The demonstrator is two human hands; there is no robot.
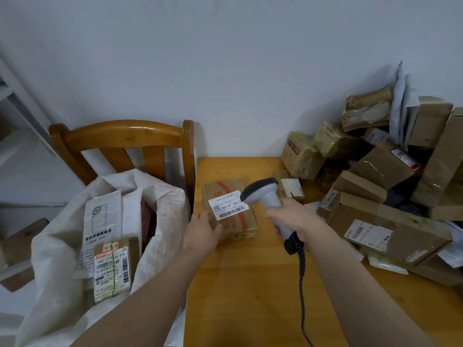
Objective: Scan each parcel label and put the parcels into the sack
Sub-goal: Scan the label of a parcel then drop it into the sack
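Note:
A brown cardboard parcel [229, 191] with red tape and a white barcode label [228, 205] lies on the wooden table [245, 284]. My left hand [201, 232] grips its near left corner. My right hand [293, 219] holds a grey handheld scanner [264, 192] by the handle, its dark head just right of the label. Left of the table, a white woven sack [62, 246] stands open on a chair, holding a labelled box [112, 269] and a white flat packet [101, 221].
A tall pile of brown boxes and mailers [390, 176] fills the table's right side against the wall. A wooden chair back [122, 136] rises behind the sack. The scanner's coiled cable [302, 284] runs down across the table toward me.

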